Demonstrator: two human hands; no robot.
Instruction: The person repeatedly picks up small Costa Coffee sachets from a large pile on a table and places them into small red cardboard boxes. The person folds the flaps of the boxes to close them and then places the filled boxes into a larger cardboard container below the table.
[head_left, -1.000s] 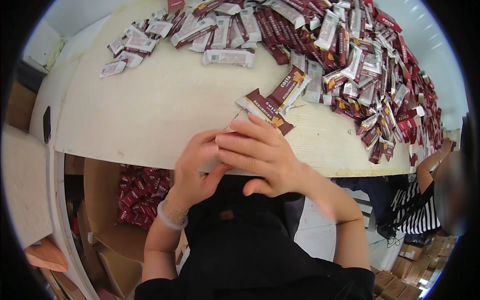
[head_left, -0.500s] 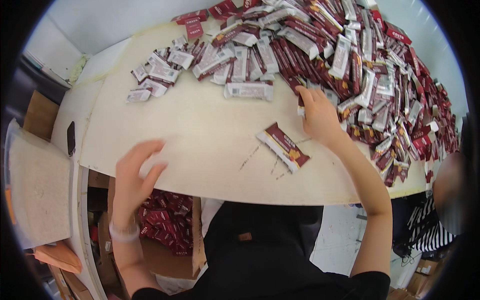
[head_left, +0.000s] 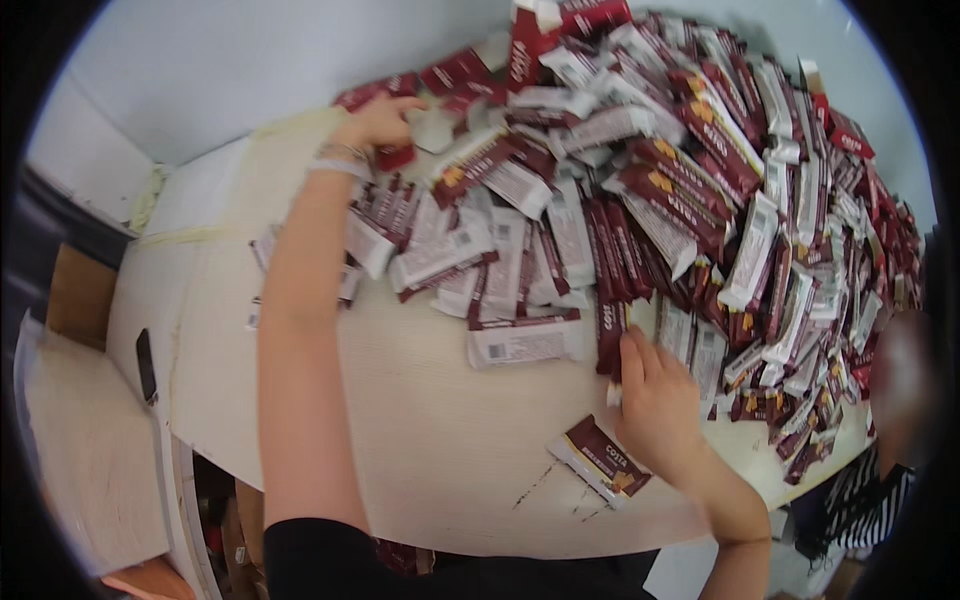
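Note:
At the far left of the heap, my left hand (head_left: 378, 122) stretches over a small red carton (head_left: 396, 158), with fingers apart and partly blurred. More flat red cartons (head_left: 455, 72) lie beside its fingertips. My right hand (head_left: 658, 405) is closed on the lower end of a maroon snack packet (head_left: 610, 335) at the near edge of the heap; its fingertips are partly hidden. Just left of that wrist, a single maroon and white snack packet (head_left: 602, 462) with a biscuit picture lies flat on the table.
A large heap of maroon and silver-white packets (head_left: 640, 130) covers the table's back and right. Dark marks streak the pale tabletop (head_left: 430, 430). A black phone (head_left: 146, 365) lies at the left edge. Another person's striped garment (head_left: 865, 500) shows at the right.
My left hand has moved from the near left over the table to the red cartons at the back. My right hand stays by the same packets. The whole view has tilted forward toward the heap.

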